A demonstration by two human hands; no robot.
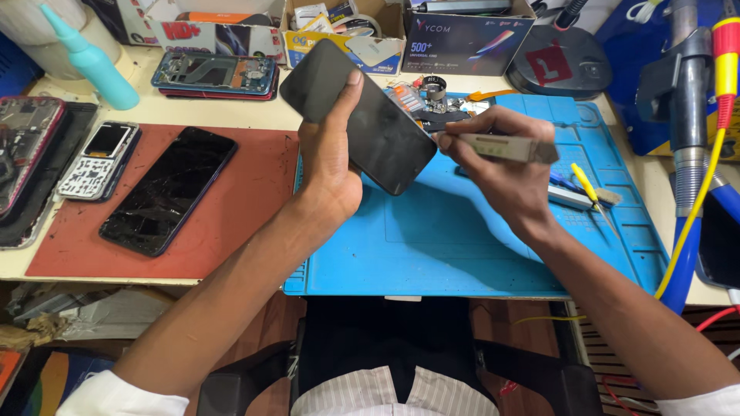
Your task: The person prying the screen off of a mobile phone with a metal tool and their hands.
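Above the blue silicone work mat (432,254), left hand (330,166) grips a dark glossy flat phone panel (358,115), fingers clamped round its lower edge, thumb up along the side; panel tilted, held off the mat. Right hand (501,166) pinches a slim beige flat tool (505,148), fingers closed on it, tip touching the panel's right edge.

Open cardboard box (343,35) at the back holds small packets and a tape roll. Beside it, a dark rectangular printed package (466,35) with a coloured streak; a white-and-red printed box (208,35) further left. Black round device with red square label (559,62) sits right of those.

Teal plastic squeeze bottle (89,62) with pointed nozzle stands far left. Red-brown mat (254,200) carries a cracked black glossy smartphone (169,189) and a small keypad phone with bare board (100,160). Opened blue-framed phone showing its insides (216,73) lies behind. Yellow-handled small tool (584,183) rests on the blue mat, right. Yellow cable (697,208) runs down the blue-grey metal stand (690,123).
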